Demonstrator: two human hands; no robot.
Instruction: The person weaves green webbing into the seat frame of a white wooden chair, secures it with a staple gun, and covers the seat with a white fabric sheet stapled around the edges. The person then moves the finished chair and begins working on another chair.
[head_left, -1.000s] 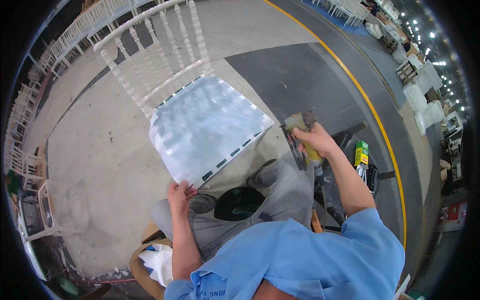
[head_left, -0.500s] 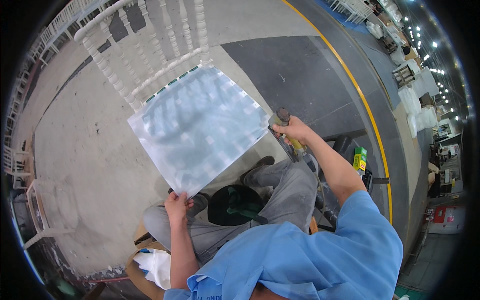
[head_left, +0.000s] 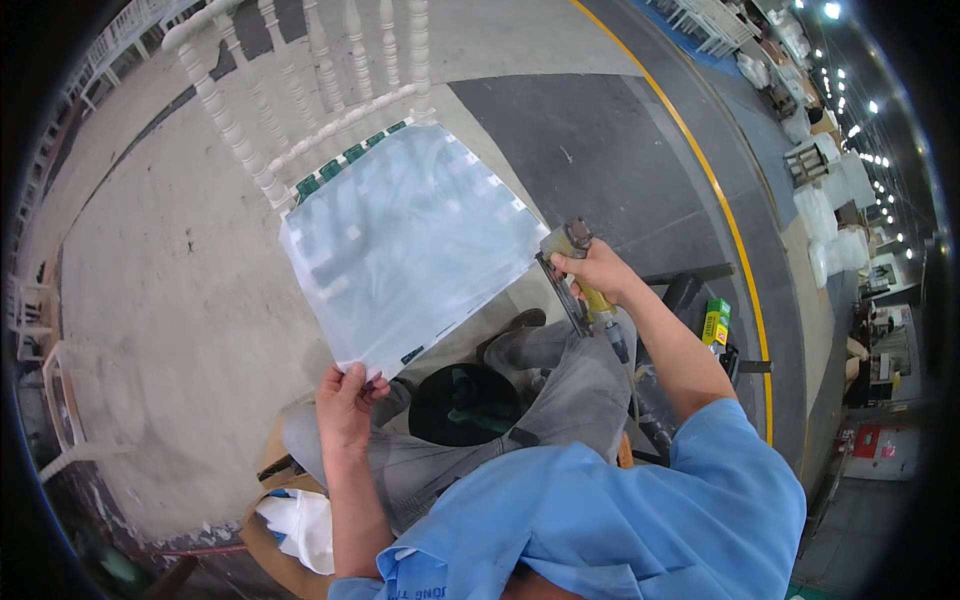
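A thin, whitish see-through sheet (head_left: 420, 240) lies over the seat of a white chair with turned spindles (head_left: 420, 60). Along the back edge, beside the spindles, several dark green patches (head_left: 330, 172) show past the sheet. My left hand (head_left: 345, 408) pinches the sheet's near-left corner between thumb and fingers. In my right hand (head_left: 602, 272) is a staple gun with an air hose (head_left: 562, 240), gripped by its yellowish handle. Its head is at the sheet's right corner; whether it touches the seat edge I cannot tell.
Between my legs is a round black object (head_left: 465, 405). A cardboard box (head_left: 262, 545) with white cloth (head_left: 305, 530) stands at lower left. To my right are a green-yellow carton (head_left: 716, 322) and dark bars. A white chair frame (head_left: 62, 400) stands far left; a yellow floor line (head_left: 725, 205) runs right.
My left hand has shifted slightly left and up with the sheet corner. More green shows at the back edge, and a dark green bit appears along the near edge. The staple gun stays nearly in place.
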